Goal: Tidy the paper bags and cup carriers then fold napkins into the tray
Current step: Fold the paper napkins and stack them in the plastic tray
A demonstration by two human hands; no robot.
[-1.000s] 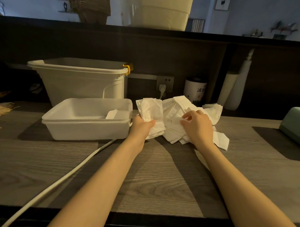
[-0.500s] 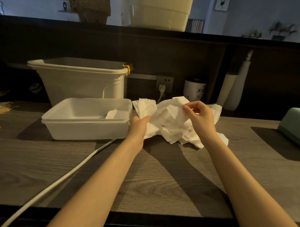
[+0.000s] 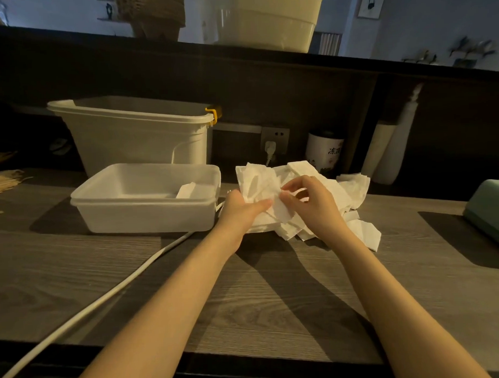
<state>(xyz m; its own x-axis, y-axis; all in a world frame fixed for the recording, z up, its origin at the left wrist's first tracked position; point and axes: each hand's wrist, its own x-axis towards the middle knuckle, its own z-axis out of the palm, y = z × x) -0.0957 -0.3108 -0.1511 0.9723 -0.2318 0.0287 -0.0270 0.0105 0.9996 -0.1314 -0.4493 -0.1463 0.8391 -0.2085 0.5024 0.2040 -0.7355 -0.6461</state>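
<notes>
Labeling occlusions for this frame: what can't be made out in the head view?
- Napkin pile: the count and the middle part, covered by both hands.
- Left hand: fingers tucked behind the napkin it holds.
- Right hand: fingertips blurred at the pinch.
- Tray: near floor hidden by its front wall; one folded napkin shows.
- Bin: inside hidden by its wall.
- Green box: cut off by the right edge.
- Jar: print too dim to read.

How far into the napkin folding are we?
Early. Done: one folded napkin lies in the tray. In hand: left hand and right hand both grip a napkin above the counter. Left: the loose pile beside the tray.
</notes>
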